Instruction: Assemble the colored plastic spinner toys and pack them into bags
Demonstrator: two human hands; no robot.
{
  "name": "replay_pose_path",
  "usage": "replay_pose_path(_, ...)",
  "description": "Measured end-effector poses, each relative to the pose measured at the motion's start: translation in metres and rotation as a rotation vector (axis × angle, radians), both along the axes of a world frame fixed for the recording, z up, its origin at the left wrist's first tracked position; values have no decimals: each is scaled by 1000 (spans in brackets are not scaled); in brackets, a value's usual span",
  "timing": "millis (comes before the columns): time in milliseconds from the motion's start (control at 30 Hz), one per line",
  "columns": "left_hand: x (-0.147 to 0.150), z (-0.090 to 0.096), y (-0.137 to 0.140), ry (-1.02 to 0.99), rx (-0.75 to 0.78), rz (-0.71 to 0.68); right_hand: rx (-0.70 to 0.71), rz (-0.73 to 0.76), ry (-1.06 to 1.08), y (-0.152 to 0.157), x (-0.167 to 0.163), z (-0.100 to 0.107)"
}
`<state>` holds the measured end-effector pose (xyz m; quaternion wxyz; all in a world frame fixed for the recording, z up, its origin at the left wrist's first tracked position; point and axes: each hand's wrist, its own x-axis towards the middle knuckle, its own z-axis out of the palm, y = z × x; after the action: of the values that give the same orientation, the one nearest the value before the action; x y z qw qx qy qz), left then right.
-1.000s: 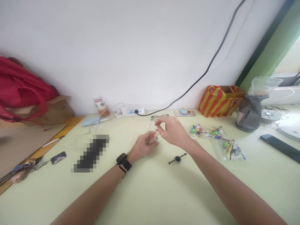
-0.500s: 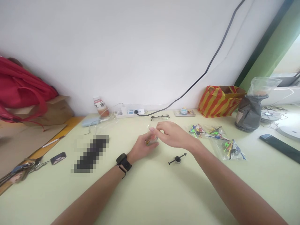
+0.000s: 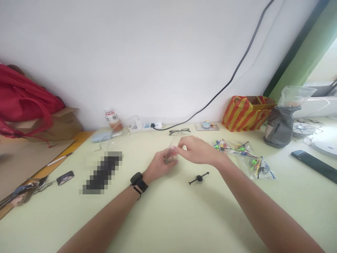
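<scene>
Bench (image 3: 163, 218) bounded by wall at the far side, orange edge at the left, with a white pen (image 3: 59, 159) beside it. Surface running toward the near side between the forearms; on it a black arrow (image 3: 199, 178), lying slantwise, apart from both hands. Beyond the hands, glasses (image 3: 179, 132), near the wall.

Small clear bag (image 3: 170, 154) mid-bench, between the hands, reddish contents too blurred to name. To the right, clear packets (image 3: 260, 168) of coloured plastic parts, spread flat.

Left hand (image 3: 159, 161) low, curled, grip closed around the small clear bag. Right hand (image 3: 193, 149) arched over from the right, thumb and fingertips at bag's upper part; cannot tell whether pinching anything.
</scene>
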<state>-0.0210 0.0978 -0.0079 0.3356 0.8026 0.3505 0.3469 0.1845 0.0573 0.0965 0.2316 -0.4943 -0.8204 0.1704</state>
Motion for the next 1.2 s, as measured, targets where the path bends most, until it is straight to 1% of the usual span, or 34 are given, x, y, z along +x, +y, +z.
replay_pose_path(233, 0, -3, 2, 6, 3, 10, 3, -21, -1, -2, 2, 2)
replay_pose_path(400, 0, -5, 3, 2, -10, 29, -32, 49, 120, -2, -2, 10)
replay_pose_path(500, -1, -3, 2, 6, 0, 32, -27, 17, 169, -1, -6, 12)
replay_pose_path(633, 0, -1, 1, -6, 6, 42, 49, -81, 91, 1, -11, 6)
replay_pose_path(733, 0, -2, 1, -30, -18, 19, 94, -114, -6, -1, -14, 0)
replay_pose_path(833, 0, -3, 2, -32, -35, 11, 110, -102, -77, -3, -14, -2)
replay_pose_path(967, 1, -4, 3, -29, -41, 1, 151, -63, -115, -5, -13, 2)
replay_pose_path(1033, 1, -3, 2, -43, -31, 5, 144, -59, -113, -7, -12, 5)
replay_pose_path(1200, 1, -2, 2, -24, -23, -13, 42, -52, -107, -8, -13, 7)
